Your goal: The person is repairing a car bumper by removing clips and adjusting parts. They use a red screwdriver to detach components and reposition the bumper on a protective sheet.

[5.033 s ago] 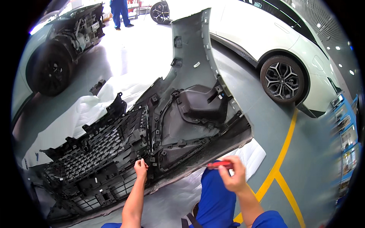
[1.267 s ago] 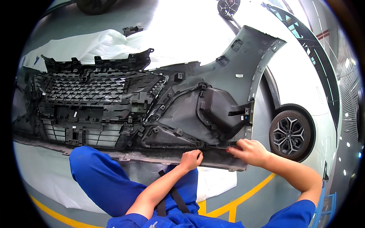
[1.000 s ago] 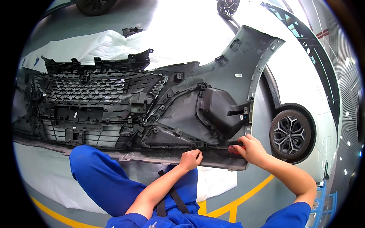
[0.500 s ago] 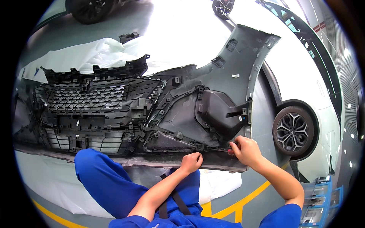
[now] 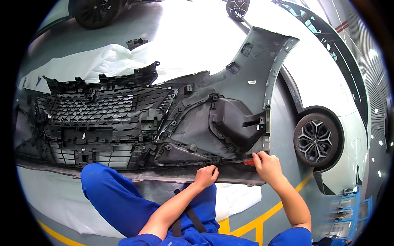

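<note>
A large bumper (image 5: 254, 57) lies with its dark inner side up, carrying a honeycomb grille (image 5: 90, 107) and a moulded black housing (image 5: 230, 123). My left hand (image 5: 206, 176) has its fingers curled at the lower edge of the lower triangular section (image 5: 180, 155); what they grip, if anything, is hidden. My right hand (image 5: 267, 167) is closed on a red-handled screwdriver (image 5: 249, 162) near the bumper's lower right corner, below the housing. The screwdriver's tip is too small to make out against the dark plastic.
My blue-clad knee (image 5: 98, 184) is below the grille. White padding (image 5: 98, 55) lies under and behind the bumper. A white car with a spoked wheel (image 5: 315, 137) stands at right, another vehicle's tyre (image 5: 92, 12) at top left, blue racks (image 5: 351, 217) at lower right, yellow lines (image 5: 246, 229) on the floor.
Since five seconds ago the view has turned and both hands have moved to the bumper's lower right section. Over the last second my right forearm swung leftward; my left hand stays at the edge.
</note>
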The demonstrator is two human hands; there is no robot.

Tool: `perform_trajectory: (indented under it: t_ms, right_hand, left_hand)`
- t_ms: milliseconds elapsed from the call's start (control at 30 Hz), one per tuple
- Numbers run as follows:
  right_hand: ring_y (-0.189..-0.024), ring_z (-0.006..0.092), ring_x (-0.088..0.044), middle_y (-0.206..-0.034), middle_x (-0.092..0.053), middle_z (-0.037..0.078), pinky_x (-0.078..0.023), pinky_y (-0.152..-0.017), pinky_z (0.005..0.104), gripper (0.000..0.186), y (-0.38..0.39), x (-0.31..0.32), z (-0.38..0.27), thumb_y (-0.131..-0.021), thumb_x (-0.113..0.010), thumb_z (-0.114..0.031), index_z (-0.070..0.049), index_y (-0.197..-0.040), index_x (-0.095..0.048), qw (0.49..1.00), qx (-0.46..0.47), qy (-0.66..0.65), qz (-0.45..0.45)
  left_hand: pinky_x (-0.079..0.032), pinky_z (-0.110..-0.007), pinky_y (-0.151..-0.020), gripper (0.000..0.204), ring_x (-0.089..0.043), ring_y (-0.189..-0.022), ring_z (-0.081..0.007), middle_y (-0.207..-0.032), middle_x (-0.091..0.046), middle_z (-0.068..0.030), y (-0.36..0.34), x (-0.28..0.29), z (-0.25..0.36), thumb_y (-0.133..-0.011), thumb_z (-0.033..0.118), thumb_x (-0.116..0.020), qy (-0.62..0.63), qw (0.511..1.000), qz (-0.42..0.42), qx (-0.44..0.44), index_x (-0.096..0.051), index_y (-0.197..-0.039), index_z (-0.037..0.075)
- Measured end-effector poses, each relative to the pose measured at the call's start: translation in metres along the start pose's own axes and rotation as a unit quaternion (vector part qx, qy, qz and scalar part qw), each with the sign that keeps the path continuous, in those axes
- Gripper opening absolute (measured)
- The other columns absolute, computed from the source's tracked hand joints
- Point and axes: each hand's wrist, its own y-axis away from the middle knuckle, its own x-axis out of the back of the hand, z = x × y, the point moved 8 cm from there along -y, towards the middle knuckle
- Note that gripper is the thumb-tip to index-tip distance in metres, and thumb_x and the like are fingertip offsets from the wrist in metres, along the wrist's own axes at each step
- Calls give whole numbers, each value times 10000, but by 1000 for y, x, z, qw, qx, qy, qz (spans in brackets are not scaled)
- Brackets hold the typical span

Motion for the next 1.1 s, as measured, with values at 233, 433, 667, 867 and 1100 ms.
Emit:
perform_trajectory:
  t_ms: [233,433,667,867,1100]
  right_hand:
    - [-1055,294,-630,-1076,-670,79,-542,-879,398,208,11,22,-40,-898,-737,-99,-72,-1104,-735,971,236,-25,-38]
    - [-1005,329,-659,-1112,-669,120,-551,-832,416,226,10,-10,-9,-888,-759,-146,-87,-1103,-719,975,-3,113,-191]
    - [-835,326,-702,-890,-678,92,-572,-723,438,189,19,23,-44,-950,-718,-283,-126,-1056,-712,966,253,53,9]
    - [-928,294,-670,-997,-630,94,-559,-790,402,237,19,1,-15,-921,-729,-163,-148,-1157,-715,981,103,123,-105]
    - [-884,287,-662,-985,-629,56,-569,-725,380,168,23,4,-9,-934,-715,-178,-164,-1102,-710,988,108,100,-55]
  left_hand:
    - [-577,-481,-713,190,-722,-805,-392,-865,-723,-223,1,-4,0,-985,164,-608,34,999,-3,5,-693,-1108,46]
    - [-560,-390,-668,228,-704,-708,-275,-780,-701,-171,-4,-8,-30,-1044,104,-488,154,982,-9,111,-641,-1181,4]
    - [-499,-261,-597,265,-600,-668,-128,-887,-663,-84,-7,-21,-60,-1035,48,-402,433,854,-19,289,-602,-1194,-22]
    - [-511,-273,-611,287,-623,-711,-155,-924,-660,-109,-7,-25,-45,-959,16,-420,476,801,-29,363,-616,-1162,-39]
    - [-574,-393,-690,205,-727,-736,-272,-844,-743,-152,-28,-8,4,-932,139,-596,121,988,-19,97,-675,-1071,11]
